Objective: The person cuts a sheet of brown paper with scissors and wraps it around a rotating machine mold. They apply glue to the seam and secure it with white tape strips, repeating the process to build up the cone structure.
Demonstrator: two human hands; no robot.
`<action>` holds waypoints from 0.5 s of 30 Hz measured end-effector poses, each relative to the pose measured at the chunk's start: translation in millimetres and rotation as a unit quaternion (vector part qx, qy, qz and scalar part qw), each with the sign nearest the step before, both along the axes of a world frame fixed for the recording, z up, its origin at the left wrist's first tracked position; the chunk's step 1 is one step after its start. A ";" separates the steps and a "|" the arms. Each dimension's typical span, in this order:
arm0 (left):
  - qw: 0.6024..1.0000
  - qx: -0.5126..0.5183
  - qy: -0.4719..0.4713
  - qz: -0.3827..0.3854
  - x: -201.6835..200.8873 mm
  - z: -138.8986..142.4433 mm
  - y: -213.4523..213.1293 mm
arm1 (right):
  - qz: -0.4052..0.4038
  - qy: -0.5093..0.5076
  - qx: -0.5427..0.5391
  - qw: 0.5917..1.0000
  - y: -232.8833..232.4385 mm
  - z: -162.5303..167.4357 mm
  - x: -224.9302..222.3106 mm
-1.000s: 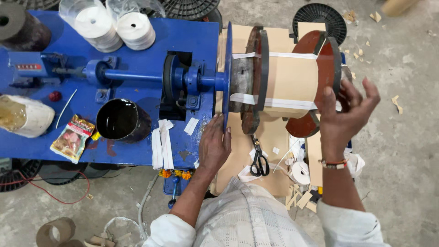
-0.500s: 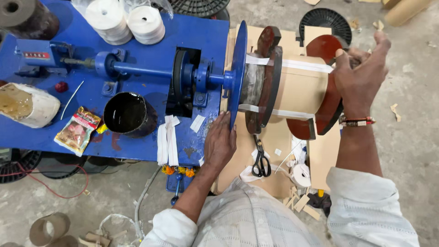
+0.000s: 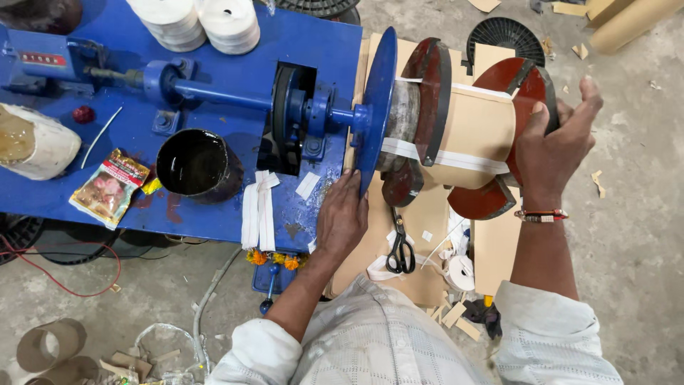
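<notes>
A blue winding machine (image 3: 235, 93) carries a blue disc (image 3: 376, 107) on its shaft. Beyond the disc sits a former wrapped in tan paper (image 3: 477, 132) with white tape bands, between two red-brown end plates. My right hand (image 3: 552, 146) grips the outer red end plate (image 3: 524, 78), fingers wrapped over its rim. My left hand (image 3: 343, 214) lies flat on the blue table edge, fingertips against the lower rim of the blue disc. It holds nothing.
Black scissors (image 3: 400, 246) and white tape rolls (image 3: 459, 271) lie on cardboard under the former. On the blue table stand a black cup (image 3: 196, 165), white tape strips (image 3: 258, 210), a snack packet (image 3: 107, 187) and stacked white rolls (image 3: 228, 25). Cardboard tubes (image 3: 50, 349) lie on the concrete floor.
The view has moved closer. My right hand has shifted up and round the outer red plate, and the former has turned. My left hand stays by the blue disc.
</notes>
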State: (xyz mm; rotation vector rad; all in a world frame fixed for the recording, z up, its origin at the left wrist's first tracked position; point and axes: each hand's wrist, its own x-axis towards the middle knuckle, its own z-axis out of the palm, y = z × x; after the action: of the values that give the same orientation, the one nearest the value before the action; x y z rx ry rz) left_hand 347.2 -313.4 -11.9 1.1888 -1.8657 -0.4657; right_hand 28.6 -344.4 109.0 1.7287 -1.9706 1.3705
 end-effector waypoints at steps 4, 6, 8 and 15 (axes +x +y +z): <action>1.000 0.011 0.002 -0.004 2.2 2.6 -0.6 | -0.035 -0.019 0.021 0.999 8.3 -2.2 11.6; 1.000 0.011 0.004 -0.009 3.4 3.5 -0.8 | -0.029 -0.016 -0.018 0.999 17.9 -11.3 18.6; 1.000 0.018 0.003 -0.013 4.9 4.0 -1.3 | -0.018 -0.010 -0.059 0.998 30.6 -25.5 27.3; 0.998 0.041 0.016 -0.036 11.5 6.2 -5.5 | -0.092 -0.007 -0.125 0.988 78.5 -64.5 89.2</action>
State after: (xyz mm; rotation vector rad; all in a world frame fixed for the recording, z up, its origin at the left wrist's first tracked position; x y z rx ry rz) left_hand 358.7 -318.9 -5.6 1.1637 -1.8815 -0.6038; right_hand 117.8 -266.0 44.5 1.3931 -1.8208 1.4928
